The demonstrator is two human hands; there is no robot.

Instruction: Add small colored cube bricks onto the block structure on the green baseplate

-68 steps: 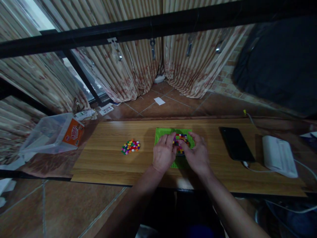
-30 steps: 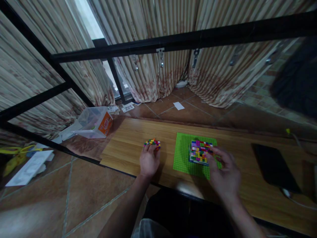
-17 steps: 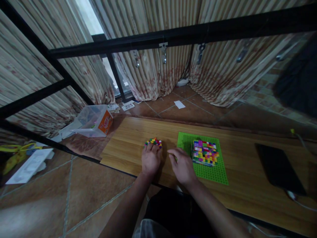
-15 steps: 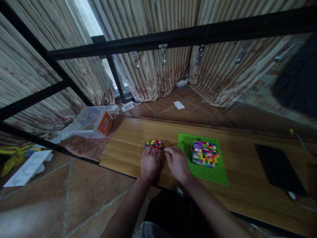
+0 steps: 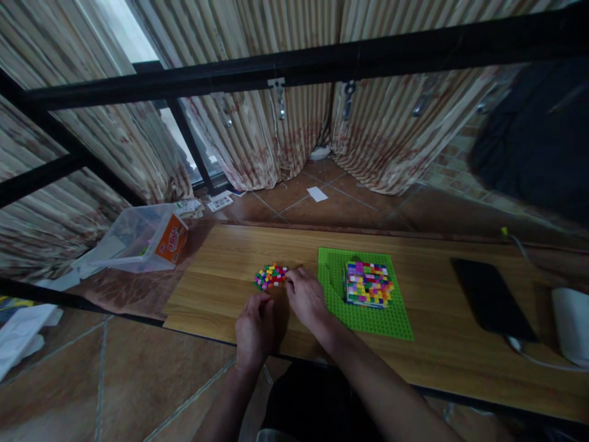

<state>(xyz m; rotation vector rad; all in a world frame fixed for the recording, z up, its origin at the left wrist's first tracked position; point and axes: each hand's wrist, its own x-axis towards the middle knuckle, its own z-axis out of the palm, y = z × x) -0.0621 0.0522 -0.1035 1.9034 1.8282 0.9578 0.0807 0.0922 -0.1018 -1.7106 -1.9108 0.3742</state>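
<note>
A small heap of colourful toy bricks [image 5: 269, 277] lies on the wooden table. My right hand [image 5: 307, 296] is at the heap's right edge, fingers pinched together against the bricks; whatever is between the fingertips is too small to tell. Just in front of the heap, my left hand [image 5: 254, 328] is closed with thumb and fingers together, and any piece in it is hidden. To the right of my hands lies a green baseplate [image 5: 400, 319]. On it stands a square block built of multicoloured bricks [image 5: 368, 283], apart from both hands.
A black tablet [image 5: 492, 298] with a white cable lies on the table [image 5: 442, 344] to the right, near a white device [image 5: 570, 325]. A clear plastic bin [image 5: 124, 236] with an orange label stands beyond the table's left end. A black metal bar [image 5: 304, 64] crosses before the curtains.
My left hand has drawn back from the heap towards me, uncovering the bricks. My right hand has reached in to the heap's right edge. The view has shifted to the right.
</note>
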